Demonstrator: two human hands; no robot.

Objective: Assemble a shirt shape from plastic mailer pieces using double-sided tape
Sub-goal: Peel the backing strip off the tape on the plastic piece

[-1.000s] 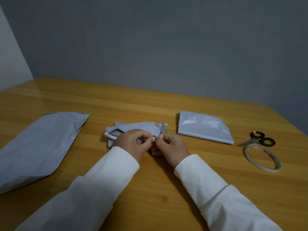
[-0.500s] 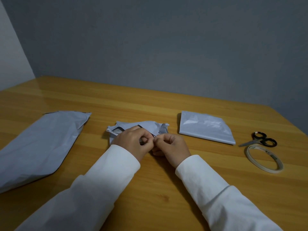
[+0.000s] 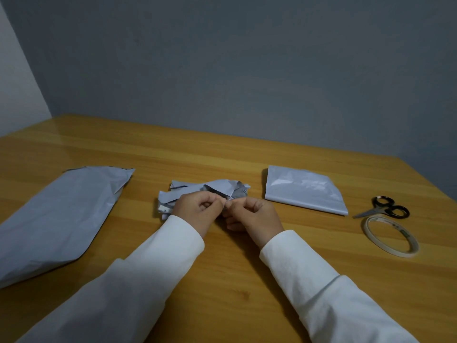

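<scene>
Grey wall behind, wooden table [image 3: 222, 280] in front, and all the action sits dead centre. Fingertips first: the left hand [image 3: 197, 211] has thumb and forefinger pinched tight, the other fingers curled under, and the right hand [image 3: 252, 214] mirrors it, knuckles up, its own thumb and forefinger nipped together right against the left's. Between them is something tiny and pale, too small to make out, at the near edge of the crumpled mailer piece [image 3: 210, 189], and both hands pinch there. That piece lies bunched on the table just beyond the knuckles, grey inner side showing on its right. Wrists are low, close to the wood, both arms angling inward from the bottom corners in white sleeves [image 3: 321, 293], forming a V that meets at the pinch. Further out: a long mailer bag [image 3: 57, 219] lies flat on the left, well apart from the hands. On the right, a folded mailer piece [image 3: 304, 189] lies flat, near but not touching the crumpled one. Beyond that, black-handled scissors [image 3: 385, 209], and just in front of them the double-sided tape roll [image 3: 390, 236] lying flat.
</scene>
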